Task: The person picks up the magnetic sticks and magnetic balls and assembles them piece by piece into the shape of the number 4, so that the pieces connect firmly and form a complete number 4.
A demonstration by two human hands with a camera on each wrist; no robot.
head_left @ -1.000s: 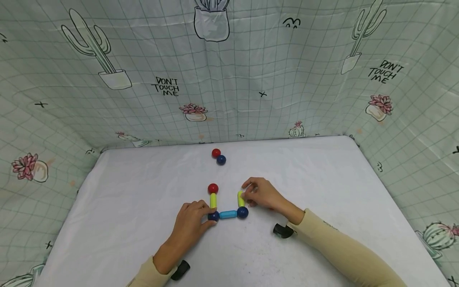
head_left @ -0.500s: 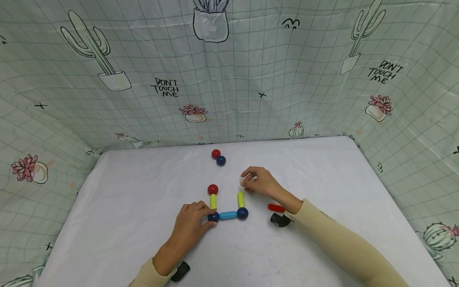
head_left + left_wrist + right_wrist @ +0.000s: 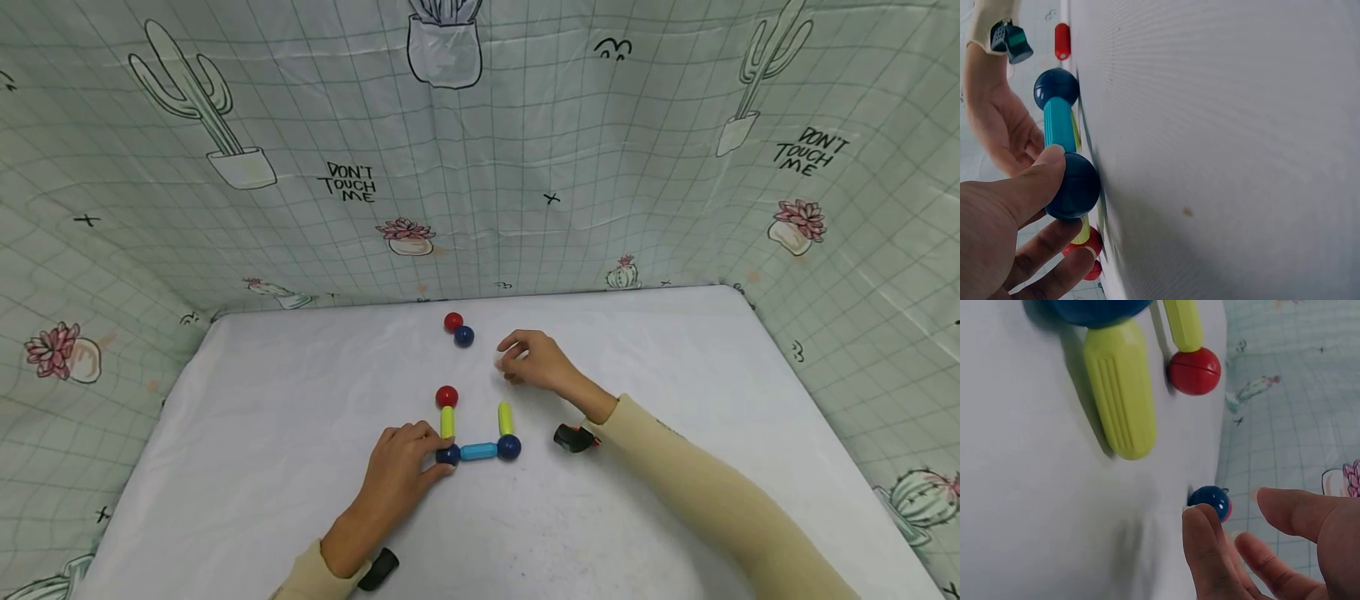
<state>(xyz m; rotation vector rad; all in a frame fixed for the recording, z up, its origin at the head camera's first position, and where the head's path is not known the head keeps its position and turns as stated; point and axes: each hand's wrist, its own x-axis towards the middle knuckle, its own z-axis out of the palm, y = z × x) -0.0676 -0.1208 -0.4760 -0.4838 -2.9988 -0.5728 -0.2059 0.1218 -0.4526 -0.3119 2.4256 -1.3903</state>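
Note:
My left hand (image 3: 403,462) pinches a dark blue ball (image 3: 1077,187) between thumb and fingers. This ball joins a light blue rod (image 3: 478,451) to a yellow-green rod (image 3: 447,422) topped by a red ball (image 3: 447,397). A second dark blue ball (image 3: 509,447) sits at the light blue rod's other end, and another yellow-green rod (image 3: 1121,394) extends from it, its far end bare. My right hand (image 3: 538,361) is above the table beyond that bare end, fingers loosely bent and holding nothing. Nearest it are a loose dark blue ball (image 3: 464,337) and a loose red ball (image 3: 453,321).
A red rod (image 3: 1062,41) lies on the table, mostly hidden in the head view behind the black device (image 3: 573,438) on my right wrist. The white table (image 3: 300,375) meets a patterned cloth backdrop (image 3: 480,167) at its far edge.
My right hand has let go of the right yellow-green rod and moved away from me, towards the loose balls. The left hand stays on its ball.

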